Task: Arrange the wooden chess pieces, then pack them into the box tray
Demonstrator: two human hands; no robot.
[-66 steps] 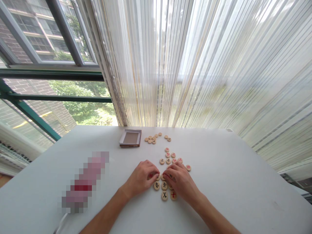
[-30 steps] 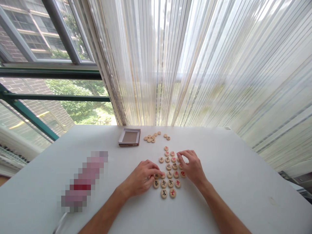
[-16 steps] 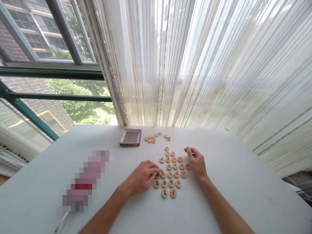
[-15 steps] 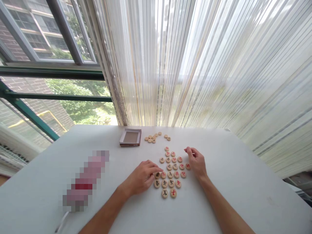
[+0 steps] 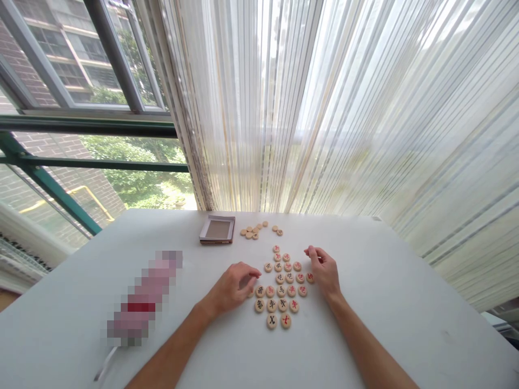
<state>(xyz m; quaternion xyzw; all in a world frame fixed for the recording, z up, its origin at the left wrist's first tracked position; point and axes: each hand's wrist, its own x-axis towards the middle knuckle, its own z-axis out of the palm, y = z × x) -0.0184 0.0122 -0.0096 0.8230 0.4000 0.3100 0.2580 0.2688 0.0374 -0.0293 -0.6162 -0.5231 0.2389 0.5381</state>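
Observation:
Several round wooden game discs point(image 5: 283, 292) with red or black characters lie in short rows on the white table point(image 5: 385, 302). My left hand point(image 5: 232, 288) hovers at the left end of the rows, fingers curled loosely and apart, holding nothing. My right hand point(image 5: 322, 270) rests at the right end of the rows. Its fingers are curled in, thumb against fingertips; I cannot make out anything in them. A second, loose cluster of discs point(image 5: 254, 231) lies farther back.
A small open cardboard box point(image 5: 217, 230) sits behind the discs. A blurred pink and red object point(image 5: 141, 300) lies at the left, with a thin white strip at its near end. Sheer curtains and a window stand behind the table's far edge.
My left hand has lifted off the discs and drawn slightly left. My right hand moved from the near rows to the right end, and more discs now lie in rows.

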